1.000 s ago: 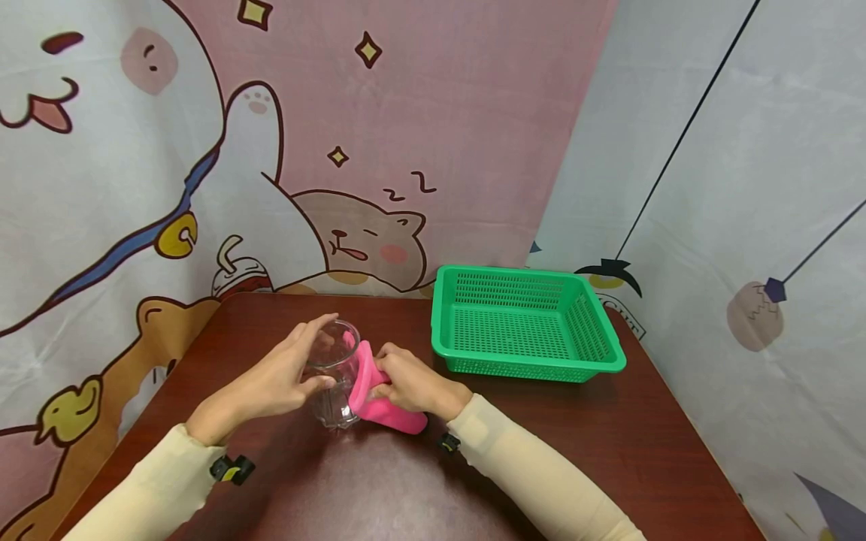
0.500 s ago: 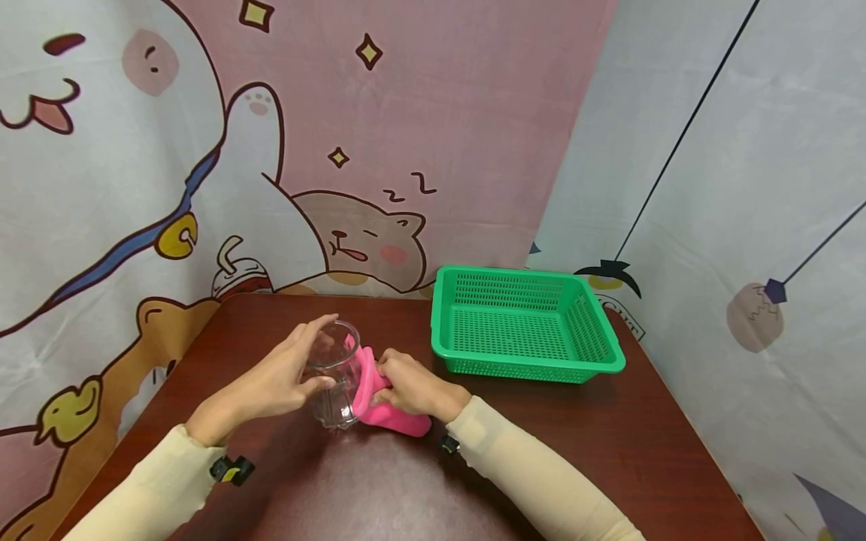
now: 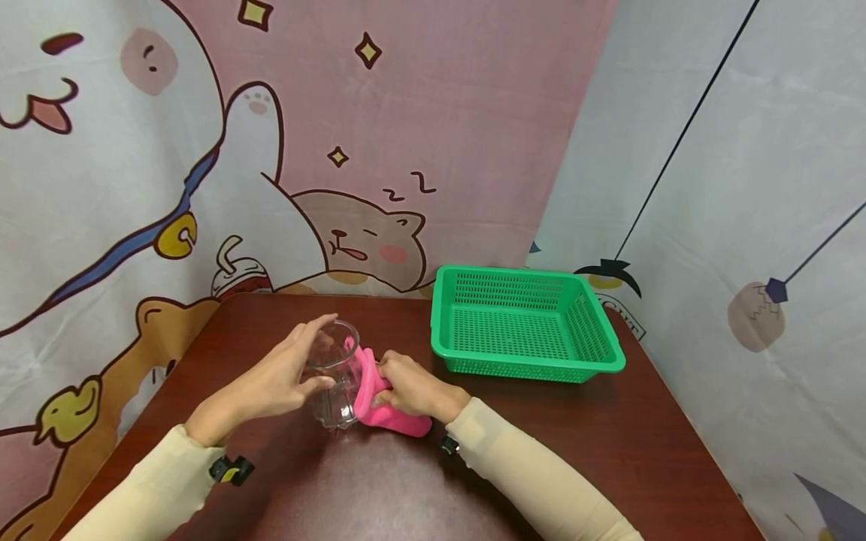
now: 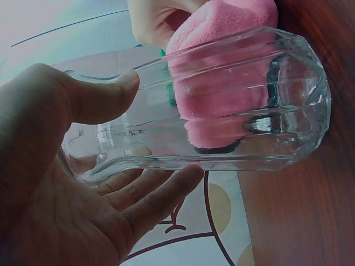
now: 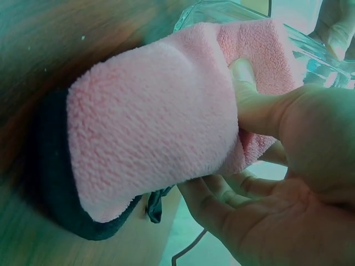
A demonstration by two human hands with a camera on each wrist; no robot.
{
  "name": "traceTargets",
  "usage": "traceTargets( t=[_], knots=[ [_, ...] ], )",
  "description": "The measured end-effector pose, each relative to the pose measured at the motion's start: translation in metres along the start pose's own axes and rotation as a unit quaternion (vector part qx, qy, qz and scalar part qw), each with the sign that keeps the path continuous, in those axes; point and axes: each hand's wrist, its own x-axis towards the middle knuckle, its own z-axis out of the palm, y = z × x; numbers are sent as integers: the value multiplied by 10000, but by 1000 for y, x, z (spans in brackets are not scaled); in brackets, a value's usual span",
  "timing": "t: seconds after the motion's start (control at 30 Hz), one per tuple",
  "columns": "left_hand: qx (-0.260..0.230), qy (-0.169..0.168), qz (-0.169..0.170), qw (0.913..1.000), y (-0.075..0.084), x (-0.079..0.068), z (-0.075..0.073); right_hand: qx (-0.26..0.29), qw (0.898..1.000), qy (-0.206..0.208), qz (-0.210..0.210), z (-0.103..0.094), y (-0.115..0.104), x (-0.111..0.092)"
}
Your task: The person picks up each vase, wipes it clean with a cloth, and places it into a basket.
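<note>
In the head view, a clear, faceted glass vase (image 3: 330,402) stands upright on the table. My left hand (image 3: 284,379) holds its upper part, thumb on one side and fingers on the other, as the left wrist view of the vase (image 4: 305,100) also shows. A fluffy pink cloth (image 3: 399,423) with a dark edge lies against the vase's right side. My right hand (image 3: 416,385) grips the bunched cloth, its thumb pressing into the folds in the right wrist view (image 5: 150,116). Part of the vase's right side is hidden behind the cloth.
A green plastic basket (image 3: 528,368) with slotted walls stands at the back right of the dark reddish-brown table (image 3: 379,496). Behind the table hangs a cartoon-printed cloth backdrop (image 3: 473,135), which also covers the right side.
The right hand and the pink cloth have shifted slightly down and to the right along the vase's side, then stayed almost still. The left hand and the vase have kept their place.
</note>
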Motion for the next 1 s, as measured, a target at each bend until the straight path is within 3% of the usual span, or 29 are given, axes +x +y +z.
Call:
traceTargets(
  t=[0.37, 1.0],
  knots=[
    [-30, -2, -19, 10000, 0, 0, 0, -58, 9998, 80, -171, -1, -2, 0],
    [-59, -8, -14, 10000, 0, 0, 0, 209, 9995, 217, -107, 3, 4, 2]
  ],
)
